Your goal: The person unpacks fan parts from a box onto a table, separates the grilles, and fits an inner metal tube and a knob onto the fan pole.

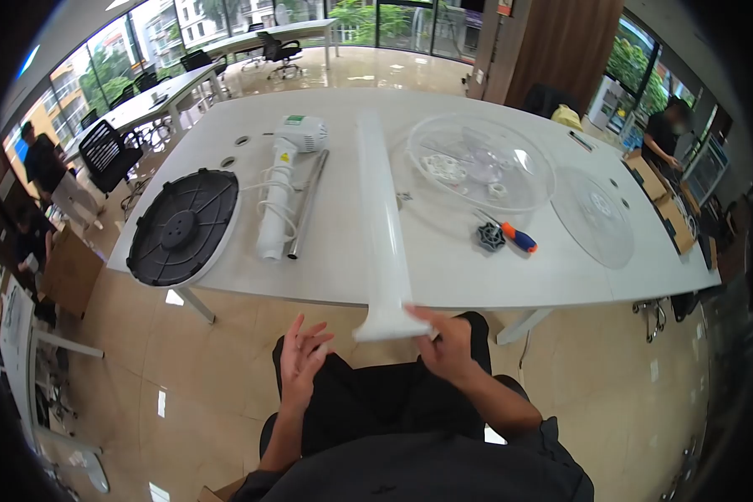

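Observation:
A long white tube (383, 217) with a flared end lies across the table, its flared end sticking out past the near edge. My right hand (445, 343) holds that flared end, fingers closed on its right side. To the left of it, my left hand (303, 356) hangs over my lap, fingers apart and nothing in it. Left of the tube are a metal rod (309, 205) and a white motor unit (301, 134) on a stem wrapped with cable. A round black base (182, 227) lies at the table's left end.
Right of the tube lie a clear fan guard (527, 151) with small parts inside, a second clear guard (594, 217), a black knob (490, 237) and an orange-blue screwdriver (520, 238). Open cardboard boxes (673, 219) line the right end. People stand at far left and right.

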Available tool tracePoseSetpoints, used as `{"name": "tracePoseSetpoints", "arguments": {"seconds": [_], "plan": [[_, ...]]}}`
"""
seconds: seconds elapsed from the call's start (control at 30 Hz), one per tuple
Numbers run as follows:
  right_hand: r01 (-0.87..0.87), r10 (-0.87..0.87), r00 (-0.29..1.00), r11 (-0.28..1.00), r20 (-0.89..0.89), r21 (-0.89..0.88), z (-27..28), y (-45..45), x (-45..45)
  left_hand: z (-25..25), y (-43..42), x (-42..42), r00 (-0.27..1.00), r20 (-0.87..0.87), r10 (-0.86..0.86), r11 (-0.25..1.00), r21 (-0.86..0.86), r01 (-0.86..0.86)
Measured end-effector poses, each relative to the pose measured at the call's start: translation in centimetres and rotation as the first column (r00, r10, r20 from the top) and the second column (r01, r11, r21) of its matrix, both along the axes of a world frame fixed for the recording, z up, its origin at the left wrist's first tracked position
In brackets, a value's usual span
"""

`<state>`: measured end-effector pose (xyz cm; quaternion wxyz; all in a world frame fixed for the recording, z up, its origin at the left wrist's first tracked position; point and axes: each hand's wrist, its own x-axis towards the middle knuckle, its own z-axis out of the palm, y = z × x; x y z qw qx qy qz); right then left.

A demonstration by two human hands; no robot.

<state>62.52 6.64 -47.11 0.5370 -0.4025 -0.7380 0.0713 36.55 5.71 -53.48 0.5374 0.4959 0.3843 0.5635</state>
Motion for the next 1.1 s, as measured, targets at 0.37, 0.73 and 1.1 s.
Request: {"name": "tracePoseSetpoints", "arguments": {"seconds": [0.37,0.73,1.1], "plan": [[-0.140,0.122,0.988,0.966,0.094,0.219,-6.7,-11.0,3.2,11.3,4.8,8.5,0.979,-0.011,-0.201,0.960,0.195,0.200],[-0.213,0.217,0.951,0.976,-0.221,0.045,-1.7,-16.7,8.2,12.0,14.6,7.6,0.841,0.541,-0.004,0.989,-0.119,0.082],[0.012,-0.162,0.783,0.969,-0.601,-0.245,12.7,-16.2,9.1,-0.9,16.3,16.2,0.961,0.207,-0.186,0.916,-0.317,0.245]]}}
